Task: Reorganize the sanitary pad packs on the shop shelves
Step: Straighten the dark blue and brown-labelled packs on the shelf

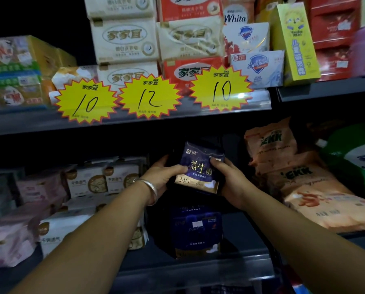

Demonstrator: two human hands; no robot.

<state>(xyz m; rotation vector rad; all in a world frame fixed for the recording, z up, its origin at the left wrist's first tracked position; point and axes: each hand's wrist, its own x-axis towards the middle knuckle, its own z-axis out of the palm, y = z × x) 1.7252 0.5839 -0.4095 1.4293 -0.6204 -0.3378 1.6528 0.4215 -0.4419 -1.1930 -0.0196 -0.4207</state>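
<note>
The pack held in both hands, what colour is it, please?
Dark purple pack with gold lettering; head view.

held pack [199, 167] between hands | above shelf pack [197, 232] | bags [300, 177] right

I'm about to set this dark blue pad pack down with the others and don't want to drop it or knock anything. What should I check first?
1. Grip: left hand and right hand both hold the dark blue pad pack by its side edges: ok.
2. Pack held front-facing, print readable: ok.
3. Matching dark blue pack stands on the shelf directly below: ok.
4. Free space behind the held pack: too dark, cannot tell.
5. White pad packs to the left stand apart from the hands: ok.
6. Orange bags to the right lie close to the right hand: cannot tell whether they'll be brushed.
</note>
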